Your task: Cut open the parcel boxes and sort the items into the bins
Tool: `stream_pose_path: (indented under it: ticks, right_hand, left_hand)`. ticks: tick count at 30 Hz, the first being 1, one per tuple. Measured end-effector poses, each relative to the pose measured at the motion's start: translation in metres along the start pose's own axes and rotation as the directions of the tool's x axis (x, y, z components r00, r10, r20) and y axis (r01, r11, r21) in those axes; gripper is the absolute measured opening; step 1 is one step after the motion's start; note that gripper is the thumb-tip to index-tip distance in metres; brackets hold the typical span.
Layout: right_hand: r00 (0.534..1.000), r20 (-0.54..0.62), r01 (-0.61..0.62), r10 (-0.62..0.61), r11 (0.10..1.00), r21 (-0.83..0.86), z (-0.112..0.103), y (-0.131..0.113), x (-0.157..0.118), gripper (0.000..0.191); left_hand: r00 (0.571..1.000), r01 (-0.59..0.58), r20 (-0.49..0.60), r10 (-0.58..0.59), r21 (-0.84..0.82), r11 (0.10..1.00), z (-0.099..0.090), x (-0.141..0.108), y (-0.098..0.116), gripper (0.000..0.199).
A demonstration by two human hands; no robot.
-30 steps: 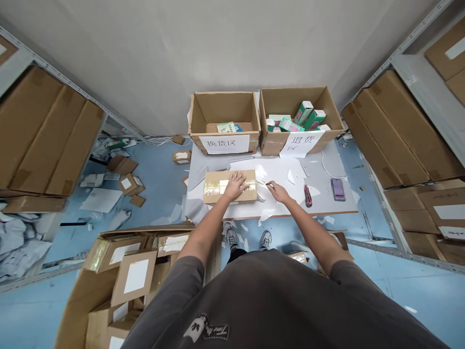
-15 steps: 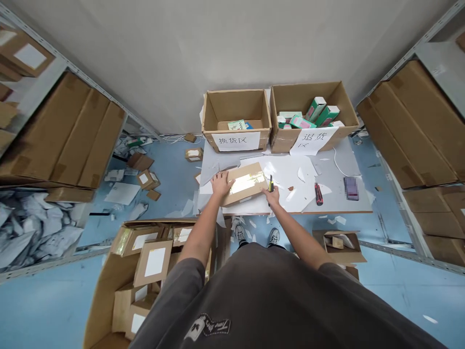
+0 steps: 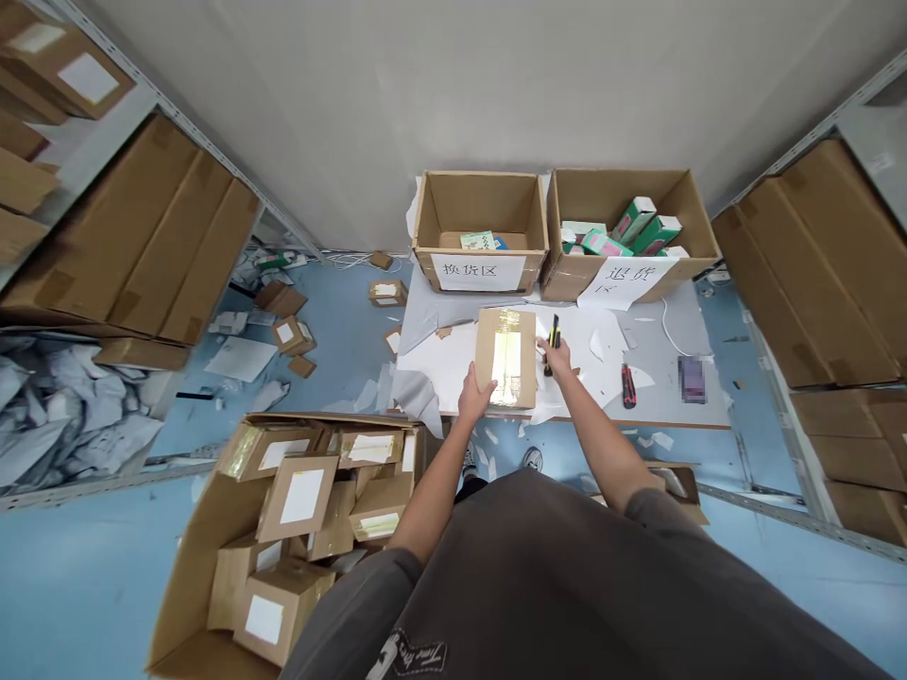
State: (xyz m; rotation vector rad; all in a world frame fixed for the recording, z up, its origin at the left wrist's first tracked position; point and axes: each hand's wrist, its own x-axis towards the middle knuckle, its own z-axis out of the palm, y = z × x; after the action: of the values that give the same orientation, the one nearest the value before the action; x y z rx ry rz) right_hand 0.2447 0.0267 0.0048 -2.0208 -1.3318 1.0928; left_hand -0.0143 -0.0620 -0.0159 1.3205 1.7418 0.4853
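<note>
On the table, a taped cardboard box [image 3: 486, 345] with a white label stands with its long side pointing away from me. My left hand [image 3: 473, 397] grips its near left corner, thumb on top. In my right hand [image 3: 557, 357], just right of the box, is a black and yellow utility knife [image 3: 554, 331], held upright with the fingers closed round it. A red and black tool [image 3: 628, 386] lies farther right on the tabletop.
Two open cartons with paper signs, a left carton [image 3: 482, 184] and a right carton [image 3: 620, 179], stand at the table's back. A large carton [image 3: 180, 604] of parcels is at my lower left. Paper scraps litter the table [image 3: 680, 331]. Shelves flank both sides.
The box has been turned from lying crosswise to pointing away from me. My left hand has moved to its near corner; my right hand, with the knife, has shifted slightly off its right side.
</note>
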Motion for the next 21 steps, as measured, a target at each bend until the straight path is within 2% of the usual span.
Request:
stream_pose_path:
  ticks: [1, 3, 4, 6, 9, 12, 13, 15, 19, 21]
  right_hand:
    - [1.0, -0.022, -0.02, 0.021, 0.998, 0.053, 0.002, 0.008, -0.018, 0.046]
    - [0.996, 0.021, -0.087, 0.085, 0.932, 0.35, 0.008, 0.023, -0.049, 0.057]
    - [0.992, 0.062, -0.123, 0.107, 0.898, 0.422, 0.012, 0.028, -0.062, 0.06]
    - [0.991, 0.061, -0.132, 0.117, 0.857, 0.497, 0.016, 0.029, -0.075, 0.061]
    - [0.996, 0.04, -0.086, 0.077, 0.837, 0.541, 0.016, 0.011, -0.072, 0.061]
    - [0.994, 0.112, -0.045, -0.017, 0.853, 0.521, 0.015, -0.013, -0.059, 0.055]
    - [0.99, 0.136, -0.031, -0.041, 0.872, 0.489, 0.017, -0.02, -0.056, 0.052]
    - [0.985, 0.161, -0.004, -0.068, 0.912, 0.411, 0.026, -0.028, -0.055, 0.049]
    - [0.982, 0.189, -0.046, -0.028, 0.925, 0.377, 0.056, -0.03, -0.068, 0.05]
    - [0.982, 0.188, -0.088, 0.008, 0.904, 0.417, 0.067, -0.027, -0.075, 0.051]
  left_hand:
    - [1.0, 0.014, -0.012, -0.014, -0.01, 1.0, 0.001, 0.001, 0.0, 0.099]
    - [0.999, 0.037, -0.005, -0.038, -0.06, 0.997, 0.003, 0.003, -0.001, 0.097]
    - [0.999, 0.045, 0.008, -0.045, -0.1, 0.994, 0.004, 0.004, -0.001, 0.096]
    - [0.999, 0.042, 0.022, -0.038, -0.214, 0.976, 0.006, 0.006, -0.003, 0.092]
    - [1.0, -0.003, 0.022, 0.014, -0.457, 0.89, 0.01, 0.007, -0.011, 0.081]
    - [0.995, 0.06, 0.098, 0.002, -0.622, 0.781, 0.014, 0.007, -0.023, 0.074]
    - [0.99, 0.106, 0.135, -0.026, -0.623, 0.775, 0.016, 0.008, -0.026, 0.072]
    - [0.981, 0.178, 0.16, -0.108, -0.532, 0.828, 0.018, 0.012, -0.032, 0.073]
    - [0.978, 0.197, 0.009, -0.207, -0.337, 0.92, 0.013, 0.024, -0.034, 0.081]
    - [0.988, 0.132, -0.029, -0.15, -0.327, 0.936, 0.006, 0.028, -0.033, 0.079]
